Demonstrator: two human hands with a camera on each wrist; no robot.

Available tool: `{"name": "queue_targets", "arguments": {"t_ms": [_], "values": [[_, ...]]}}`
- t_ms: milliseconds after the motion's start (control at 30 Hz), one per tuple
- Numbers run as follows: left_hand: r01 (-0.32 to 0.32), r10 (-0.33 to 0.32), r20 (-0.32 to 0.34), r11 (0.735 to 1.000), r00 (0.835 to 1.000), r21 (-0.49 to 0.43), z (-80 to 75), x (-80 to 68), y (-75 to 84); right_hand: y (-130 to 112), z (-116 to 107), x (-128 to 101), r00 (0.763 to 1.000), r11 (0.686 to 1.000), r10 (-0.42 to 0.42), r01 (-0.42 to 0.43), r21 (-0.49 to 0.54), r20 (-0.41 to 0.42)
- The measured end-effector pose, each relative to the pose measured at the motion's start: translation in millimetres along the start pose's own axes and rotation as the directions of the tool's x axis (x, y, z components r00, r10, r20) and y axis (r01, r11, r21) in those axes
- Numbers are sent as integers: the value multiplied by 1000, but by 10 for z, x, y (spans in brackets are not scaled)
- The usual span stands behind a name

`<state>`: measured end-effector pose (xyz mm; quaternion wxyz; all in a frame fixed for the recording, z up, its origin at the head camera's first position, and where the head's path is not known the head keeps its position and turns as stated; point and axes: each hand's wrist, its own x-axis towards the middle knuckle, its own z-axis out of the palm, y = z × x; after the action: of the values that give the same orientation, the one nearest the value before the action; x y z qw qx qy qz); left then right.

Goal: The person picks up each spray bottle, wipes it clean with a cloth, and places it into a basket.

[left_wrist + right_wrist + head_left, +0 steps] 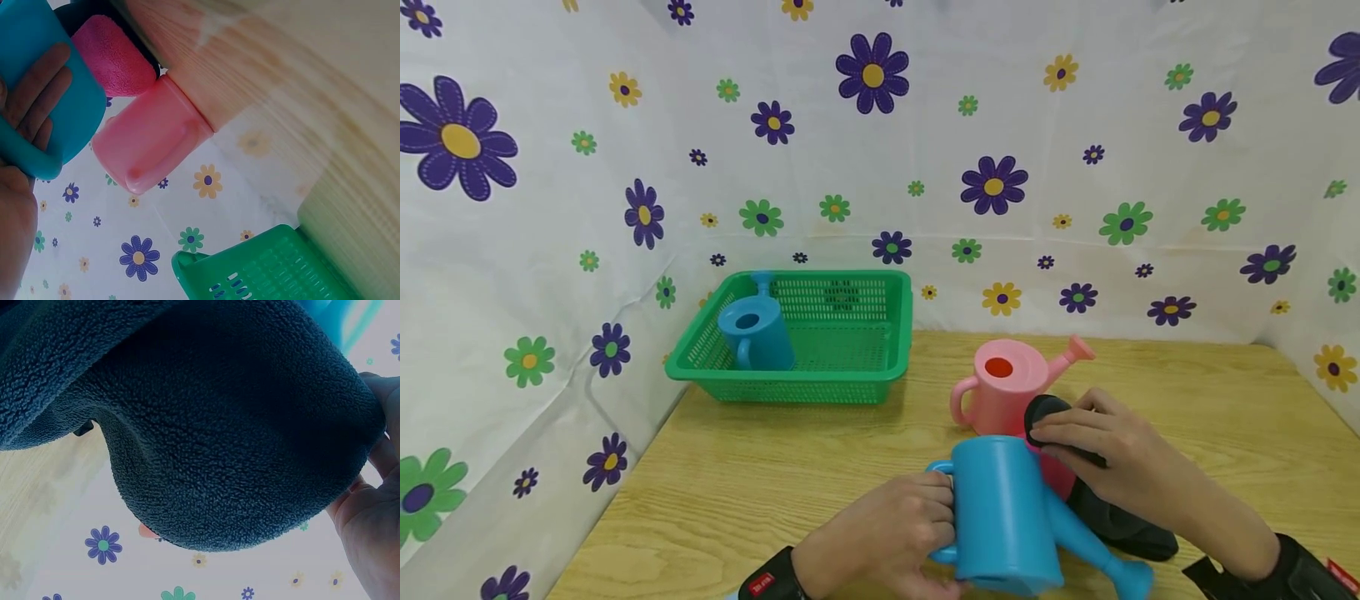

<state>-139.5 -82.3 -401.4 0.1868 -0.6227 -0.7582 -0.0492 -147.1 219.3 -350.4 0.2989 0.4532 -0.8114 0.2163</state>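
A blue toy watering can (pixel 1003 517) lies near the table's front edge, its spout pointing right. My left hand (pixel 895 533) grips its handle, fingers curled through the loop (pixel 28 156). My right hand (pixel 1105 454) holds a dark fleece cloth (pixel 1120 521) with a pink side (pixel 115 56) against the can's right side. The cloth (pixel 206 419) fills the right wrist view. A pink watering can (pixel 1003 387) stands just behind, spout to the right.
A green mesh basket (pixel 850 379) stands at the back left of the wooden table (pixel 737 483) with a second blue watering can (pixel 752 333) inside. Flowered sheets (pixel 1000 167) wall in the back and both sides.
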Motion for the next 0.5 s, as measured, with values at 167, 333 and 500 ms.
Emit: {"name": "queue_targets", "arguments": {"t_ms": [167,333,500], "values": [[-25,28,-84,999,996,30,9,3,-43,-35,-21,-15,999,999,-7,5,40,36],[-8,10,-148,1000,989,13,9,-9,-104,-102,-53,-8,996,996,-36,30,78,86],[27,-26,-138,1000,990,2,22,-33,-166,-198,-83,4,985,993,-103,92,79,140]]}}
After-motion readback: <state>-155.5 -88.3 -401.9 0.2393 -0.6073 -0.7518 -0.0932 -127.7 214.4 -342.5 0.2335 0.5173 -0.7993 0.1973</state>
